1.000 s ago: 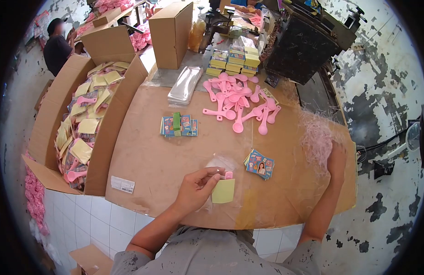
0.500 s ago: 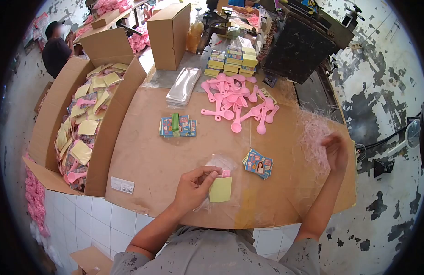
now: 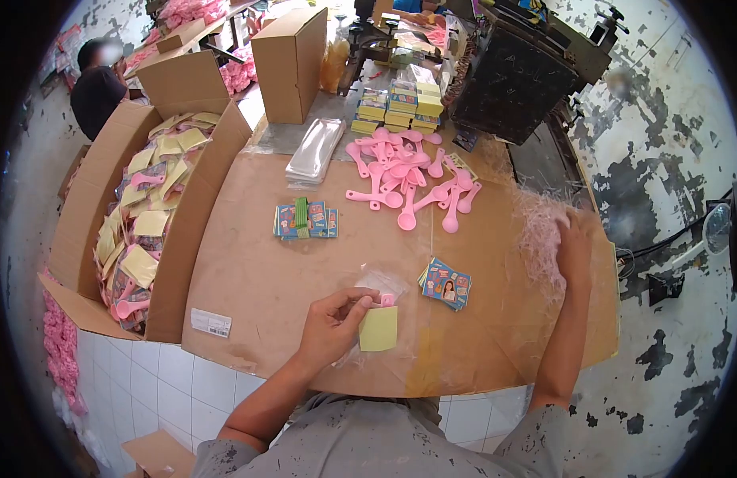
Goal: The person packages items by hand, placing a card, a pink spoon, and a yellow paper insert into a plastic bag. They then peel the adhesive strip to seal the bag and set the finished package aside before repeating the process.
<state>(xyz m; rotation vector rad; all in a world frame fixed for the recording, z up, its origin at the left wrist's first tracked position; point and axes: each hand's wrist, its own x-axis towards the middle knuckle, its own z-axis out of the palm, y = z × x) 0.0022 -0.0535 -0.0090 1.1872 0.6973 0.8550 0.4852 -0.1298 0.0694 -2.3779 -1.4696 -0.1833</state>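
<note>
Near the front edge of the cardboard-covered table, my left hand (image 3: 333, 323) is pinched on a clear plastic bag (image 3: 384, 280). A yellow-green card (image 3: 379, 329) and the pink end of a spoon (image 3: 387, 300) show at its fingertips. My right hand (image 3: 574, 245) reaches over a pile of thin pinkish plastic strips (image 3: 540, 235) at the table's right side; its fingers are blurred, and whether they hold anything is unclear. Between the hands lies a small stack of blue printed cards (image 3: 446, 284). Pink measuring spoons (image 3: 408, 171) are heaped farther back.
An open carton (image 3: 189, 239) of packed bags stands left. Banded cards (image 3: 305, 220), clear bags (image 3: 315, 150) and card stacks (image 3: 400, 103) lie farther back. A tall box (image 3: 288, 68) and a black machine (image 3: 512, 76) stand behind. A person (image 3: 99, 97) is at far left.
My right hand has moved slightly left and down onto the plastic strips. My left hand still holds the bag in nearly the same place. The view has shifted slightly.
</note>
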